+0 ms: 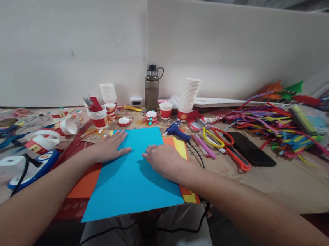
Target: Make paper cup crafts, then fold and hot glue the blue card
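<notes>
A sheet of blue paper point(134, 173) lies at the front of the table, its near edge reaching the table's edge. My left hand point(111, 147) rests flat on the sheet's upper left part, fingers stretched out and thumb pointing right. Over the right half of the paper is my right hand point(162, 160), its fingers curled in; whatever they may hold is hidden. Orange paper point(85, 183) shows from beneath on the left, and yellow paper point(181, 148) on the right.
A blue glue gun point(177, 131) with a black cord lies behind the right hand. Markers point(205, 147), scissors point(213, 138), a utility knife point(238, 158) and a phone point(251, 149) are to the right. Paper cups point(189, 95), a bottle point(151, 89) and pipe cleaners point(264, 122) stand or lie farther back.
</notes>
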`<state>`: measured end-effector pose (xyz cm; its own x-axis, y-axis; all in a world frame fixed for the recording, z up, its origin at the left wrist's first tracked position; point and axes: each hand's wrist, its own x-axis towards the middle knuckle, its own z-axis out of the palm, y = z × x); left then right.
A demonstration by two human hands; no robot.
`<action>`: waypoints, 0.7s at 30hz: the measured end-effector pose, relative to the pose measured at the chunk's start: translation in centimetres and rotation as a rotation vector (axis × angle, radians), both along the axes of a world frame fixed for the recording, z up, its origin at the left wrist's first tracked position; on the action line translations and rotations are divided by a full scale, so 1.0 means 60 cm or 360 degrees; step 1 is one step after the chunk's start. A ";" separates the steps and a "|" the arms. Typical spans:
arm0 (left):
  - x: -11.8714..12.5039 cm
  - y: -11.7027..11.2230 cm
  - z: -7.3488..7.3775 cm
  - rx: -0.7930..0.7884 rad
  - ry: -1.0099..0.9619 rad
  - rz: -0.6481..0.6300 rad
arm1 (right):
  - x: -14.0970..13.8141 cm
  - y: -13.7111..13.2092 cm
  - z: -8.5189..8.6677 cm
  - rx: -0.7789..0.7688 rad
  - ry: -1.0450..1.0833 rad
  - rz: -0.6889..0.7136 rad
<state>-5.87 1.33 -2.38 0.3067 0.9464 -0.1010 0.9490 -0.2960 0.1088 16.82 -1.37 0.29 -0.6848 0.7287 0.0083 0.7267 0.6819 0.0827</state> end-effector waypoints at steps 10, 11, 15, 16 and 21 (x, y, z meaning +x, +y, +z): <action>0.051 -0.013 -0.013 0.0136 0.0119 0.0000 | 0.002 0.001 -0.026 -0.0067 0.0175 0.0196; 0.055 -0.012 -0.015 0.0129 0.0082 -0.0067 | 0.002 0.003 -0.026 -0.0088 0.0190 0.0200; 0.050 -0.008 -0.019 0.0137 -0.0007 -0.0209 | 0.001 0.006 -0.022 -0.0029 0.0135 0.0134; 0.044 -0.008 -0.019 0.0142 -0.0010 -0.0206 | 0.001 0.006 -0.019 -0.0001 0.0098 0.0111; 0.011 -0.006 -0.017 0.0146 -0.0011 -0.0096 | 0.000 0.001 -0.007 0.0021 -0.0069 -0.0013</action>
<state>-5.18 0.98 -3.42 0.3639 0.9314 -0.0122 0.9284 -0.3616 0.0853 16.82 -1.31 -0.14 -0.6787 0.7343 -0.0119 0.7278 0.6747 0.1230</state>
